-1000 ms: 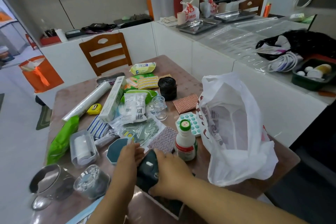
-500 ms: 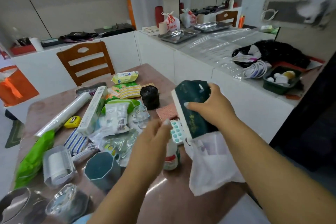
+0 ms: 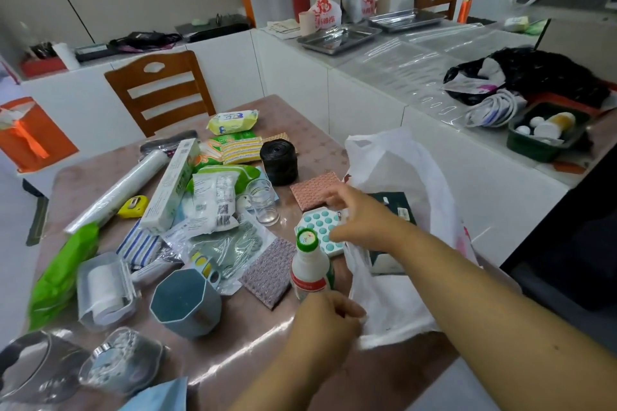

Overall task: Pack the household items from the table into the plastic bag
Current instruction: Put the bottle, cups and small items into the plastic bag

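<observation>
- Dark green pack [image 3: 394,207], held above the bag 0.5 s ago, now inside the white plastic bag [image 3: 400,177]: 1 item packed.
- Right hand [image 3: 364,220] empty, fingers loose, at the bag's mouth.
- Left hand [image 3: 330,314] pinching the bag's near edge.
- Green-capped bottle [image 3: 309,264] just left of the bag, hemmed in by the dotted tray [image 3: 320,227] behind.

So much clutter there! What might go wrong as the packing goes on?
The white bottle stands upright right between the left hand and the right hand, so a reaching arm may tip it. The plastic bag looks limp, gripped only at its near edge, so its mouth may sag shut. The clear glass cup sits among loose packets and could be knocked.
</observation>
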A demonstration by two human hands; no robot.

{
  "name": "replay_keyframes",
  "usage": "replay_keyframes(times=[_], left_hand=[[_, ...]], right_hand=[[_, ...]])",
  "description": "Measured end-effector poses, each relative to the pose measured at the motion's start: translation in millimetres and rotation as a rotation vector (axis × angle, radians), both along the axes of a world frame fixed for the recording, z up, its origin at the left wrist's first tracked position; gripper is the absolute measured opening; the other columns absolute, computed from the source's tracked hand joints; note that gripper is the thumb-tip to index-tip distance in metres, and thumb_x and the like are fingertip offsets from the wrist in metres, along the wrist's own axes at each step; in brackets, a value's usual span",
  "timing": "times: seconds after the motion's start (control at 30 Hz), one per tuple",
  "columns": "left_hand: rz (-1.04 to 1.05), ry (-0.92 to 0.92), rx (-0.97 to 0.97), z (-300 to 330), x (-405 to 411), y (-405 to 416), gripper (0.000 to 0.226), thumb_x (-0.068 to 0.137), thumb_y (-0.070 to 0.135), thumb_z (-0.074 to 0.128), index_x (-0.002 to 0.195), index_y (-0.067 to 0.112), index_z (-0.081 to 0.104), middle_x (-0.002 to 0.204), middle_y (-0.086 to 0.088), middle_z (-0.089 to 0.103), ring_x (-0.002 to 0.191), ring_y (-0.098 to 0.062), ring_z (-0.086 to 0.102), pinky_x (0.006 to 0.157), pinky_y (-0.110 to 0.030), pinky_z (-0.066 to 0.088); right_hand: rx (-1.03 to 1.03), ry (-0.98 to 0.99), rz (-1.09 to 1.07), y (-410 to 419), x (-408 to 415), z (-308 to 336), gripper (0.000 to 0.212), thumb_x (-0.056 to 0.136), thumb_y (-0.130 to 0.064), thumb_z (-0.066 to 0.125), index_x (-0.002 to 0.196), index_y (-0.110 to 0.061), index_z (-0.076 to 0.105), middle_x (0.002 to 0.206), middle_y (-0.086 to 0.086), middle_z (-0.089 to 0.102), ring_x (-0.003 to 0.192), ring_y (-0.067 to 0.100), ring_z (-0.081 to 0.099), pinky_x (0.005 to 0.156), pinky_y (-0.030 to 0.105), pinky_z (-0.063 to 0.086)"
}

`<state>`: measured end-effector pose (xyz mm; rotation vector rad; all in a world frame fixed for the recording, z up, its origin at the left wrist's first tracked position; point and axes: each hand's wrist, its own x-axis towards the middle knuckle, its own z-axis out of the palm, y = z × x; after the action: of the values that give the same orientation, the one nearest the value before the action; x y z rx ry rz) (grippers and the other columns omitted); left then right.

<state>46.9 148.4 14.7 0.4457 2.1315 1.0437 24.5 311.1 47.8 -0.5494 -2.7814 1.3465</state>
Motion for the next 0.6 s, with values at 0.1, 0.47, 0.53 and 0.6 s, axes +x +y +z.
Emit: replay_keyframes(times=[0.1, 0.47, 0.53, 0.6], left_hand=[[0.08, -0.052, 0.03, 1.2, -1.2, -4.4, 0.017, 0.064, 0.02, 0.067, 0.08, 0.02, 0.073, 0.074, 0.003, 0.068, 0.068, -0.014, 0.063, 0.069, -0.031, 0.055], [0.463, -0.584, 0.32, -5.5, 6.4, -12.4, 0.038, 0.059, 0.001, 0.08, 0.091, -0.014, 0.066, 0.089, -0.028, 0.068, 0.079, -0.038, 0.061, 0.07, -0.039, 0.048], [0.543, -0.786, 0.372, -6.2, 6.5, -14.1, 0.018, 0.07, -0.009, 0.073, 0.079, -0.024, 0.066, 0.086, -0.032, 0.069, 0.074, -0.036, 0.066, 0.069, -0.035, 0.053], [0.637, -0.867, 0.436, -4.2, 7.2, -15.6, 0.011, 0.082, -0.016, 0.057, 0.077, -0.024, 0.064, 0.073, -0.028, 0.07, 0.057, -0.031, 0.07, 0.051, -0.031, 0.058]], right_hand=[[-0.046, -0.089, 0.333, -27.7, -5.4, 1.6, 0.074, 0.075, -0.025, 0.078, 0.139, -0.03, 0.04, 0.135, -0.007, 0.049, 0.119, 0.007, 0.048, 0.098, 0.028, 0.045], [0.023, 0.355, -0.314, 9.2, 12.2, 32.2, 0.018, 0.075, -0.034, 0.078, 0.084, -0.028, 0.063, 0.083, -0.014, 0.06, 0.084, 0.012, 0.06, 0.068, 0.024, 0.051], [-0.039, 0.473, -0.38, 23.0, 20.9, 56.4, 0.017, 0.074, -0.032, 0.079, 0.078, -0.03, 0.062, 0.082, -0.01, 0.062, 0.084, 0.02, 0.066, 0.073, 0.04, 0.059], [-0.023, 0.514, -0.397, 32.8, 30.0, 77.4, 0.017, 0.074, -0.03, 0.079, 0.076, -0.028, 0.063, 0.082, -0.003, 0.064, 0.083, 0.027, 0.067, 0.07, 0.046, 0.06]])
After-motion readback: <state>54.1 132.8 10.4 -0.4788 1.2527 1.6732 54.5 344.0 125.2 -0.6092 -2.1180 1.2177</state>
